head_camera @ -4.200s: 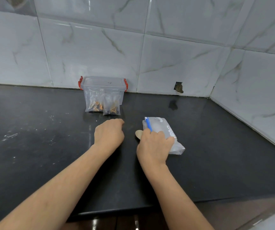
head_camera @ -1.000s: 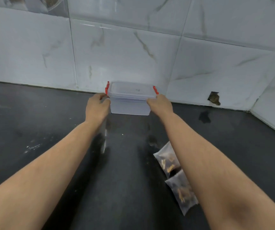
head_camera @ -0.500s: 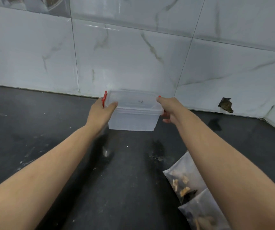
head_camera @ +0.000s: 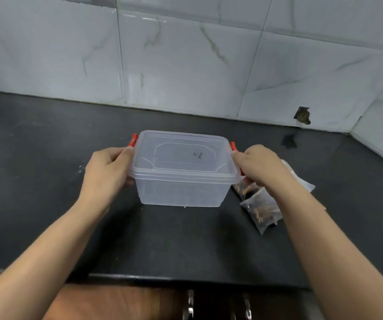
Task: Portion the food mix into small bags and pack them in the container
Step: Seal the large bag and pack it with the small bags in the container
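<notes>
In the head view, a clear rectangular plastic container [head_camera: 181, 181] with a translucent ribbed lid [head_camera: 183, 155] and two red latches, one at each short end, sits on the matte black stone countertop [head_camera: 36, 158], near its front edge. The lid is on, and a small dark handwritten mark shows on its top. The left hand [head_camera: 107, 172] grips the left end of the container, with the thumb on the red left latch [head_camera: 132, 142] and the fingers curled under the rim. The right hand [head_camera: 259, 167] grips the right end in the same way, its fingers curled around the red right latch [head_camera: 233, 146]. Both forearms reach forward from the bottom corners. Just to the right of the container, partly hidden under the right wrist, lie two small clear plastic bags [head_camera: 262, 211] with brown food pieces inside, flat on the countertop. Behind is a wall of glossy white marble-pattern tiles [head_camera: 186, 65], with one broken dark hole [head_camera: 302, 115] low on the right. Compared with half a second ago, the container has come from the wall toward the person and now sits beside the bags.
</notes>
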The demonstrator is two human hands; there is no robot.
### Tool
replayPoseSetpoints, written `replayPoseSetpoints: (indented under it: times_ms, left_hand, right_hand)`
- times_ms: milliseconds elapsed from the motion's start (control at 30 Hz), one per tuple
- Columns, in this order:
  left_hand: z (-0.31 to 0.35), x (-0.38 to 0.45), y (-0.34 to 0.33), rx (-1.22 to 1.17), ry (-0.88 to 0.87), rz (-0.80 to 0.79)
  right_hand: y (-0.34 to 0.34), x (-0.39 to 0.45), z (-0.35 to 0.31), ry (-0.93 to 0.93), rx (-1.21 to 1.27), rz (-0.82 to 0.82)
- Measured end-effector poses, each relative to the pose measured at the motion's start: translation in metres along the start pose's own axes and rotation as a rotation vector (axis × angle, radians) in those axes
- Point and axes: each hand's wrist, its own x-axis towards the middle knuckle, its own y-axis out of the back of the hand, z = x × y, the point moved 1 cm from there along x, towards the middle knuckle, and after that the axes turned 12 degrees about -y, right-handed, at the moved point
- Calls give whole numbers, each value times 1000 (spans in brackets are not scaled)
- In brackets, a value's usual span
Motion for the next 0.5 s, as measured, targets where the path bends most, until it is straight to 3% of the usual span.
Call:
replayPoseSetpoints:
  times_ms: [367,433,500]
  left_hand:
    - [9,-47,15,105,-68,36]
    - [5,-47,15,26,-7,74]
    - [0,-49,18,-182,160,62]
  right_hand:
    - [-10,-54,36,4,141,171]
    - [-10,-50,39,-46,212,106]
    - [-13,-47,46,-125,393,8]
